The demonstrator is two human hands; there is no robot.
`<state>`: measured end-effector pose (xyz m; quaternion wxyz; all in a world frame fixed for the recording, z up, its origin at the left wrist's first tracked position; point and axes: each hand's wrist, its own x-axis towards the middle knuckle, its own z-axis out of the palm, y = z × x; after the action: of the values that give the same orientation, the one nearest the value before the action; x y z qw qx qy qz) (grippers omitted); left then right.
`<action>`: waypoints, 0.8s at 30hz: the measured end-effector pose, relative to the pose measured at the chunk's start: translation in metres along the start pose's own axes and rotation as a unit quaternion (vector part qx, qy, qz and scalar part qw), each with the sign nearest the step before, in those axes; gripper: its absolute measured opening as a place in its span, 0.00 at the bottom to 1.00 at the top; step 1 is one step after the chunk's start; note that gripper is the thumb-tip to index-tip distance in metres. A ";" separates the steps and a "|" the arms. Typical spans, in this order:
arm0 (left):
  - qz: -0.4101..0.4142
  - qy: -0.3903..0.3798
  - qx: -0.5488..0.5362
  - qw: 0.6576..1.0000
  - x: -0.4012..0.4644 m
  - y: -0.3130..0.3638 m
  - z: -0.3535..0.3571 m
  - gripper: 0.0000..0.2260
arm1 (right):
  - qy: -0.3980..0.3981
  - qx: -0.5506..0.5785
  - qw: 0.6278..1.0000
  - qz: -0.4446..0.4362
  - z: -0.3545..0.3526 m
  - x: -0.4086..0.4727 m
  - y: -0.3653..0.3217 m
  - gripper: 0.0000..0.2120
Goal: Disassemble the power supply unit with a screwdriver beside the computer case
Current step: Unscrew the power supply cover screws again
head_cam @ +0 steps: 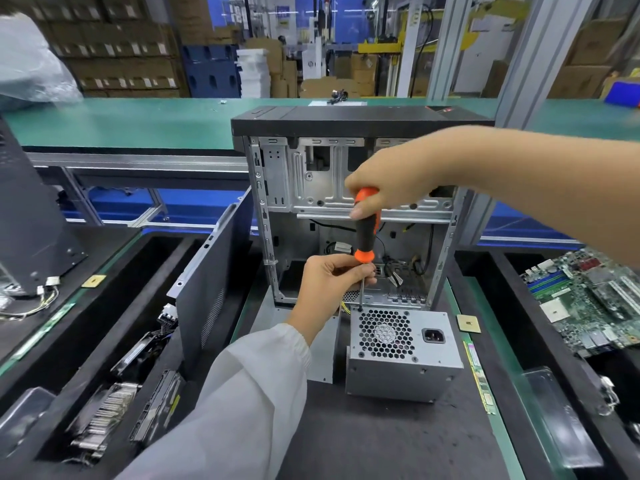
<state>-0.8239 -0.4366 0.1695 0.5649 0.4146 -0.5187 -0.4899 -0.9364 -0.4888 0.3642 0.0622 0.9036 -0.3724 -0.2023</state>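
Observation:
The grey metal power supply unit [401, 355] stands on the dark mat in front of the open computer case [349, 209], its fan grille and power socket facing up. A screwdriver [365, 233] with an orange and black handle stands upright, its tip on the unit's far left top corner. My right hand [391, 185] grips the top of the handle. My left hand [332, 282] pinches the metal shaft just below the handle.
The detached black side panel [214, 271] leans left of the case. A tray on the left holds removed parts [114, 407]. A motherboard [588, 299] lies at the right, with a CPU chip [465, 322] and a RAM stick [479, 379] near the unit. A green conveyor [138, 123] runs behind.

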 end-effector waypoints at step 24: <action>0.007 -0.046 -0.002 0.999 0.002 -0.005 -0.010 0.09 | -0.019 0.098 0.990 0.099 0.006 -0.001 -0.005 0.39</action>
<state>-0.8146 -0.4399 0.1638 0.5448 0.3872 -0.5461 -0.5051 -0.9365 -0.4842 0.3579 -0.0140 0.8600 -0.4792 -0.1750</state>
